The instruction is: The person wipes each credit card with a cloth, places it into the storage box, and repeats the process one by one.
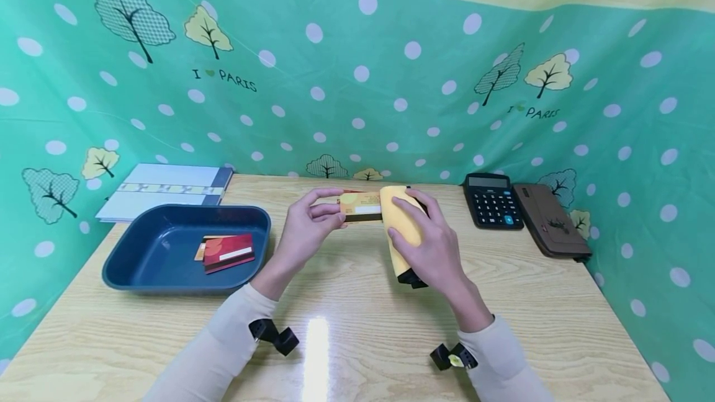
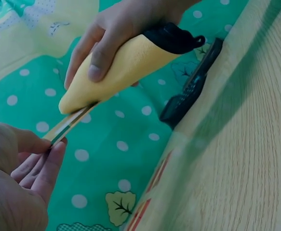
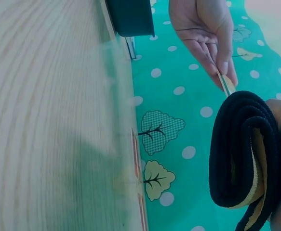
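A gold bank card (image 1: 360,208) with a white strip and a dark stripe is pinched by its left end in my left hand (image 1: 313,222). My right hand (image 1: 432,244) grips a folded yellow cloth (image 1: 401,222) with black edging. The card's right end meets the cloth and is hidden there. In the left wrist view the cloth (image 2: 116,79) wraps over the end of the card (image 2: 68,126), above the table. The right wrist view shows the cloth's black rolled edge (image 3: 236,149), with the left hand (image 3: 205,33) beyond it.
A blue tray (image 1: 156,247) on the left holds a small pile of red and gold cards (image 1: 228,252). Behind it lies a pale notebook (image 1: 167,182). At the right are a black calculator (image 1: 494,200) and a brown pouch (image 1: 550,219). Red-striped flat items (image 2: 141,214) lie near the table's far edge.
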`<state>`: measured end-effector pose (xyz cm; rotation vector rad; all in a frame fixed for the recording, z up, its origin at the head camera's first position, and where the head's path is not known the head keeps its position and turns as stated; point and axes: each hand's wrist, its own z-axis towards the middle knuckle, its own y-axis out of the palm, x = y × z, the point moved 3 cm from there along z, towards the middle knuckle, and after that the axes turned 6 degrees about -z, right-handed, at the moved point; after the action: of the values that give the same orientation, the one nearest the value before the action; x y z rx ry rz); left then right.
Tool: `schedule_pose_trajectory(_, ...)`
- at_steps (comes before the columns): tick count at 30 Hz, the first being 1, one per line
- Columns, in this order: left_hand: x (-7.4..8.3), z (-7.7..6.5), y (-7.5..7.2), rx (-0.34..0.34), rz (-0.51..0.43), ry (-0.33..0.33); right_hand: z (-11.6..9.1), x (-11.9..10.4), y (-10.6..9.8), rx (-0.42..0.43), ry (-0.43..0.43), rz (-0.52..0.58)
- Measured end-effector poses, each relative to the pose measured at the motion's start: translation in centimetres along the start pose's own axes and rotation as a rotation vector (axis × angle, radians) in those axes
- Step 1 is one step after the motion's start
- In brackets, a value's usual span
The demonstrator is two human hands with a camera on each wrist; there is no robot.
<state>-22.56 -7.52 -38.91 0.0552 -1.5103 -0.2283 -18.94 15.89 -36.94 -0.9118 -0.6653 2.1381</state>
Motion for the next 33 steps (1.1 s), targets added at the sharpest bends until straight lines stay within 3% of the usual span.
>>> schedule_pose_trajectory(11, 0.0, -0.2, 0.7, -0.035, -0.080, -0.016, -0.2, -0.5, 0.4, -0.012, -0.008, 0.005)
schedule_pose_trajectory(33, -0.7, -0.9, 1.7, -0.109, -0.113, -0.017, -0.8, -2.4, 1.4, -0.052, -0.060, 0.016)
